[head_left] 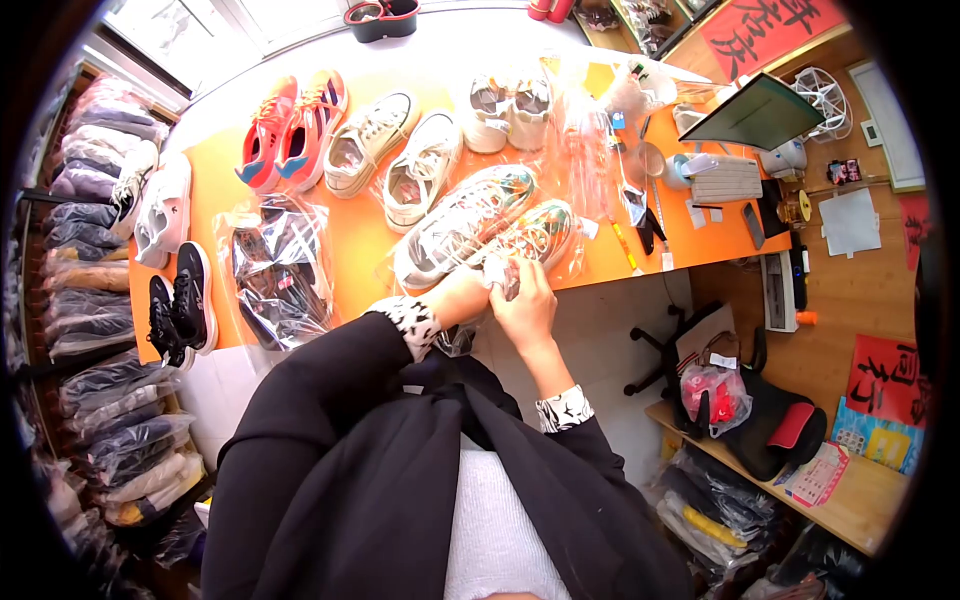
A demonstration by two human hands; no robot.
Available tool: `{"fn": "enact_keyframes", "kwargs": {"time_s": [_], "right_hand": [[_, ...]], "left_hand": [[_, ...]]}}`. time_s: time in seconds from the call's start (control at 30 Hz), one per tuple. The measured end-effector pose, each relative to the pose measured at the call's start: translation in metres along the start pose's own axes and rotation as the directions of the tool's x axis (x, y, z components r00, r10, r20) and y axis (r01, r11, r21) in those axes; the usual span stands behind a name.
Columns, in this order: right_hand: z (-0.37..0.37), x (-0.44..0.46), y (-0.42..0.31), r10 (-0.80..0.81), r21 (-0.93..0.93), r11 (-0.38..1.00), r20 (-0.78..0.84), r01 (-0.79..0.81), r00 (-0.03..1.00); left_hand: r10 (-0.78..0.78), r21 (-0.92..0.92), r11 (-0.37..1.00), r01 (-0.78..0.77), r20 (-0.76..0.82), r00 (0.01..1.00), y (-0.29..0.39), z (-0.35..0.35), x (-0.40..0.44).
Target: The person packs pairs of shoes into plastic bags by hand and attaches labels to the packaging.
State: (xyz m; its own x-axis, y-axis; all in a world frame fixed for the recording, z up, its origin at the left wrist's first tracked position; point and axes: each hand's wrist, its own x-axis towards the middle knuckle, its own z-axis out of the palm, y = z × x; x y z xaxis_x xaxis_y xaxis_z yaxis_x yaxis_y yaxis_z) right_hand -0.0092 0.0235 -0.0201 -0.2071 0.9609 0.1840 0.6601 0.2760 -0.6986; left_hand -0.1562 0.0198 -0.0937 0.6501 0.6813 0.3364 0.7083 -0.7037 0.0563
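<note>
Wrapped sneakers (462, 228): light, slippery, we judge; hold both sides.
Right hand (527, 308): grasps crumpled wrapping (498, 272).
Left hand (460, 296): we cannot tell.

- "店庆" stands in black on a red banner (765, 32), beyond and right of the right hand's grip (526, 308).
- Black characters, not surely legible, mark a red sheet (885, 382) far right of the grip.
</note>
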Motion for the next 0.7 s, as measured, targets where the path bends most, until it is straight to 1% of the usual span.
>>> {"fn": "enact_keyframes", "kwargs": {"time_s": [0.03, 0.07, 0.1, 0.13, 0.17, 0.2, 0.23, 0.27, 0.3, 0.33, 0.37, 0.4, 0.43, 0.47, 0.5, 0.53, 0.57, 0.6, 0.63, 0.67, 0.7], "right_hand": [[-0.002, 0.002, -0.007, -0.119, -0.072, 0.99, -0.013, 0.118, 0.993], [-0.003, 0.006, -0.017, -0.123, -0.072, 0.99, -0.008, 0.122, 0.992], [-0.001, 0.013, -0.028, -0.209, -0.114, 0.971, 0.034, 0.212, 0.977], [0.004, 0.019, -0.037, -0.293, -0.153, 0.941, 0.078, 0.302, 0.953], [0.014, 0.023, -0.042, -0.269, -0.192, 0.939, 0.116, 0.287, 0.956], [0.025, 0.028, -0.043, -0.272, -0.195, 0.937, 0.119, 0.291, 0.955], [0.038, 0.033, -0.041, -0.321, -0.266, 0.89, 0.212, 0.371, 0.923], [0.05, 0.038, -0.039, -0.358, -0.328, 0.83, 0.307, 0.451, 0.882], [0.061, 0.043, -0.037, -0.362, -0.224, 0.879, 0.265, 0.422, 0.894], [0.056, 0.05, -0.047, -0.367, -0.235, 0.873, 0.262, 0.428, 0.893], [0.047, 0.059, -0.056, -0.231, -0.042, 0.97, 0.145, 0.24, 0.962], [0.035, 0.066, -0.065, -0.063, 0.174, 0.983, 0.065, 0.05, 0.996], [0.02, 0.071, -0.068, -0.024, 0.334, 0.942, -0.013, 0.027, 1.0], [-0.007, 0.079, -0.078, 0.047, 0.368, 0.929, -0.031, -0.032, 0.998], [-0.012, 0.082, -0.05, 0.167, 0.554, 0.824, -0.032, -0.122, 0.985], [-0.04, 0.082, -0.065, 0.296, 0.724, 0.653, 0.028, -0.223, 0.955], [-0.068, 0.08, -0.087, 0.39, 0.8, 0.543, 0.029, -0.255, 0.92], [-0.087, 0.079, -0.094, 0.493, 0.882, 0.38, 0.061, -0.279, 0.868], [-0.104, 0.076, -0.1, 0.496, 0.926, 0.276, 0.092, -0.257, 0.863], [-0.117, 0.072, -0.097, 0.51, 0.963, 0.158, 0.111, -0.22, 0.853], [-0.124, 0.071, -0.104, 0.487, 0.977, 0.089, 0.128, -0.195, 0.864]], "left_hand": [[-0.148, -0.081, 0.98, 0.18, 0.303, 0.942, 0.003, -0.045, 0.008], [-0.245, -0.105, 0.923, 0.371, 0.584, 0.774, 0.007, -0.068, 0.007], [-0.247, -0.179, 0.908, 0.379, 0.502, 0.829, 0.006, -0.067, -0.008], [-0.253, -0.179, 0.906, 0.383, 0.498, 0.83, 0.008, -0.077, -0.019], [-0.352, -0.258, 0.875, 0.41, 0.243, 0.904, 0.014, -0.09, -0.03], [-0.443, -0.342, 0.846, 0.409, -0.023, 0.896, 0.019, -0.103, -0.041], [-0.444, -0.345, 0.845, 0.409, -0.026, 0.896, 0.021, -0.113, -0.052], [-0.525, -0.376, 0.801, 0.466, -0.068, 0.848, 0.023, -0.122, -0.062], [-0.6, -0.41, 0.753, 0.514, -0.11, 0.792, 0.024, -0.131, -0.072], [-0.598, -0.414, 0.756, 0.506, -0.123, 0.792, 0.023, -0.139, -0.081], [-0.678, -0.49, 0.683, 0.541, -0.149, 0.72, 0.022, -0.146, -0.089], [-0.753, -0.568, 0.599, 0.564, -0.161, 0.638, 0.021, -0.152, -0.097], [-0.806, -0.621, 0.531, 0.577, -0.16, 0.569, 0.02, -0.159, -0.103], [-0.854, -0.674, 0.46, 0.579, -0.156, 0.497, 0.018, -0.162, -0.108], [-0.865, -0.67, 0.468, 0.575, -0.213, 0.455, 0.014, -0.16, -0.115], [-0.872, -0.684, 0.461, 0.566, -0.231, 0.431, 0.011, -0.157, -0.121], [-0.901, -0.716, 0.405, 0.569, -0.206, 0.382, 0.009, -0.155, -0.127], [-0.927, -0.745, 0.346, 0.57, -0.177, 0.331, 0.009, -0.153, -0.129], [-0.929, -0.752, 0.341, 0.565, -0.175, 0.327, 0.01, -0.153, -0.129], [-0.969, -0.845, 0.198, 0.497, -0.093, 0.228, 0.01, -0.153, -0.128], [-0.99, -0.912, 0.056, 0.407, 0.001, 0.139, 0.008, -0.153, -0.127]]}}
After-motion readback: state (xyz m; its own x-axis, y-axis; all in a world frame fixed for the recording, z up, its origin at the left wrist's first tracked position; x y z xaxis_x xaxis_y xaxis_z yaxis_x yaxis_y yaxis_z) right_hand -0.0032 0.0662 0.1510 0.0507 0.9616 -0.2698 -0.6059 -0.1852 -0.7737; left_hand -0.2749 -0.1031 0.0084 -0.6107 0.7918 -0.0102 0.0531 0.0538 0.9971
